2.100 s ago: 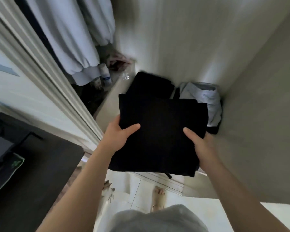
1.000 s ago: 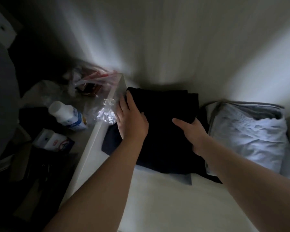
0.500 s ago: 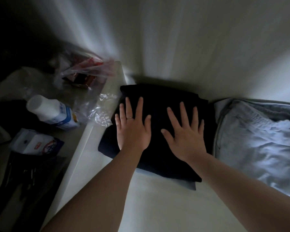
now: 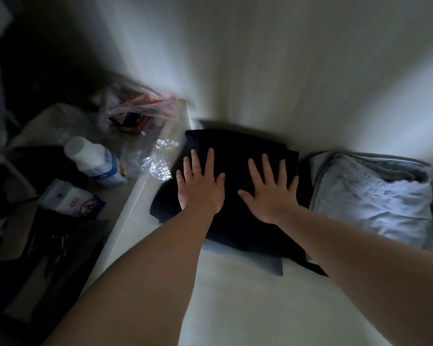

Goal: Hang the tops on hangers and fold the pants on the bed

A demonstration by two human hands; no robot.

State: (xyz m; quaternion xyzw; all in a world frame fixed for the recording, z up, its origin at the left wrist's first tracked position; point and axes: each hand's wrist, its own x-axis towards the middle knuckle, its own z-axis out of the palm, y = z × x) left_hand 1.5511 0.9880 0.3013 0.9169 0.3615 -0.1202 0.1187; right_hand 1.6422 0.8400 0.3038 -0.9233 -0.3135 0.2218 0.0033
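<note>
Folded black pants point(image 4: 238, 151) lie on a white shelf point(image 4: 235, 308) against the back wall, on top of other folded dark and grey-blue cloth. My left hand point(image 4: 199, 184) presses flat on the left half of the stack with its fingers spread. My right hand point(image 4: 270, 189) presses flat on the right half, fingers straight and spread too. A folded light grey garment point(image 4: 370, 198) sits right beside the black stack, on its right.
Left of the shelf's white divider point(image 4: 145, 186) lie a white bottle point(image 4: 95, 162), a small white packet point(image 4: 70, 198), crumpled clear plastic point(image 4: 160, 158) and a bag with red print point(image 4: 140, 113). White walls close in behind and to the right.
I carried the folded black pants to the shelf and set them down on the stack. Both hands went from gripping the edges to lying flat on top. Since half a second ago, hardly anything moved.
</note>
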